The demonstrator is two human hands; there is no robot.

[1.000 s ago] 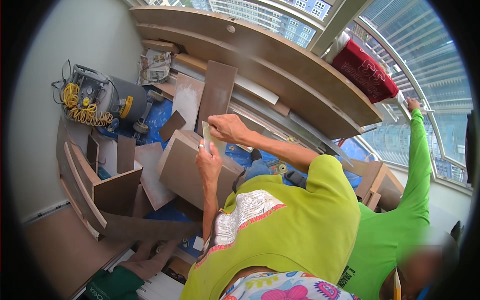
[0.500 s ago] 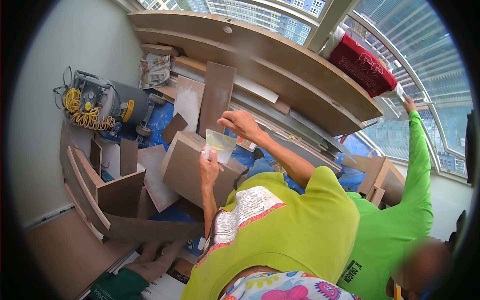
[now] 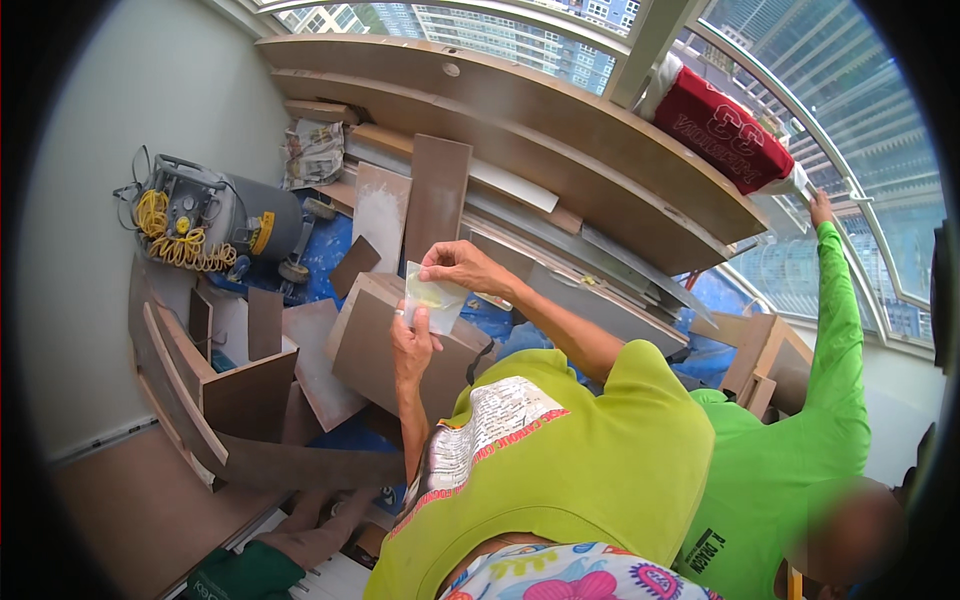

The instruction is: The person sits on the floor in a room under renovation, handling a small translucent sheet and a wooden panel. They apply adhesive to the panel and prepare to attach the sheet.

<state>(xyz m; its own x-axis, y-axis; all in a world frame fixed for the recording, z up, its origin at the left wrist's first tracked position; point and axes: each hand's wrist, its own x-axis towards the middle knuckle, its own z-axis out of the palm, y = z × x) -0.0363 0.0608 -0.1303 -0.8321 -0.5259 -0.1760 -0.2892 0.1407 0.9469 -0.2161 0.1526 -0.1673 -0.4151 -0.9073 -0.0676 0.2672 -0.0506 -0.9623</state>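
A small clear plastic bag (image 3: 436,303) with something pale yellow inside is held up in front of my chest. My left hand (image 3: 412,345) grips its lower left edge between thumb and fingers. At the bag's top edge, my right hand (image 3: 462,270) is closed in a pinch, the fingertips touching the plastic. Just beyond and below both hands stands a brown board box (image 3: 385,335). What exactly lies inside the bag is too small to make out.
A grey air compressor (image 3: 240,215) with a coiled yellow hose stands at the left wall. Long curved boards (image 3: 560,130) lean under the windows. Loose panels (image 3: 437,190) and a curved wooden frame (image 3: 250,400) crowd the floor. A co-worker in green (image 3: 790,450) reaches toward the window at right.
My right hand has come down from above the bag and now pinches its top edge. The bag has tilted and moved slightly left.
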